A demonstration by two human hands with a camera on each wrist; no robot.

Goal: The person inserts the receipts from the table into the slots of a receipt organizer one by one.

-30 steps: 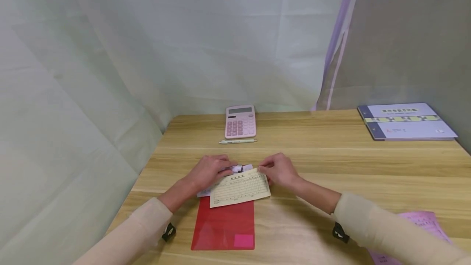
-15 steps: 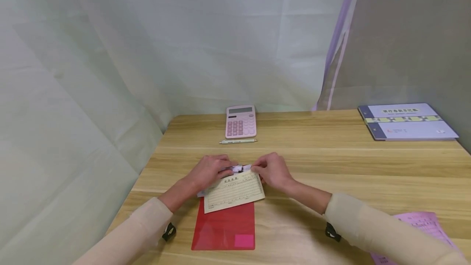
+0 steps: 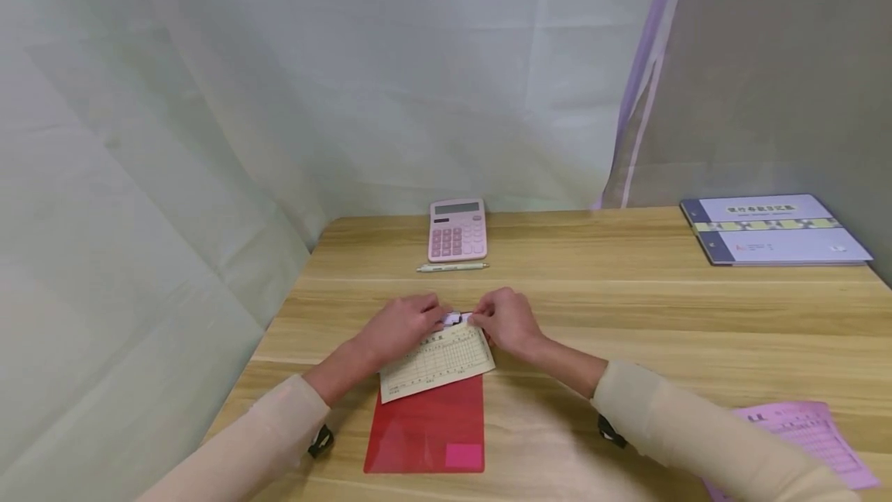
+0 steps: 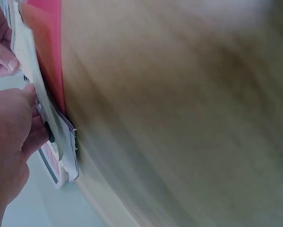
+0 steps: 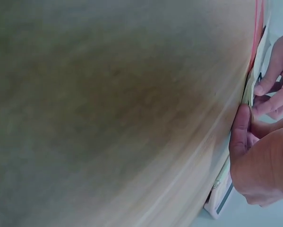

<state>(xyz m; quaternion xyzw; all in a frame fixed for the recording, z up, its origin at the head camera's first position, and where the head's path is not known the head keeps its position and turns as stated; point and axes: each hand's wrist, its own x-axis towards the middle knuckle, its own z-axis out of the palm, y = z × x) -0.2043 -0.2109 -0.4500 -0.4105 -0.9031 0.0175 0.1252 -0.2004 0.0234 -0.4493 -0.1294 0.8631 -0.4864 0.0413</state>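
Note:
A red clipboard with a pink label lies on the table, and a small clip sits at its far end. Over its upper part lies a pale yellow printed paper form, tilted, with a white paper partly visible beyond it. My left hand grips at the clip, its fingers curled over it and partly hiding the form's upper left. Thumb and fingers of my right hand pinch the form's upper right edge. Both hands nearly meet there in the left wrist view, where a black part shows under the left fingers.
Beyond the hands lie a pen and a pink calculator. A blue-and-white ledger book lies at the far right. A pink printed sheet is partly under the right forearm. Curtains hang behind the wooden table.
My right hand has drawn the yellow form leftward and slightly toward the clip. The left hand has stayed at the clip, shifting only slightly.

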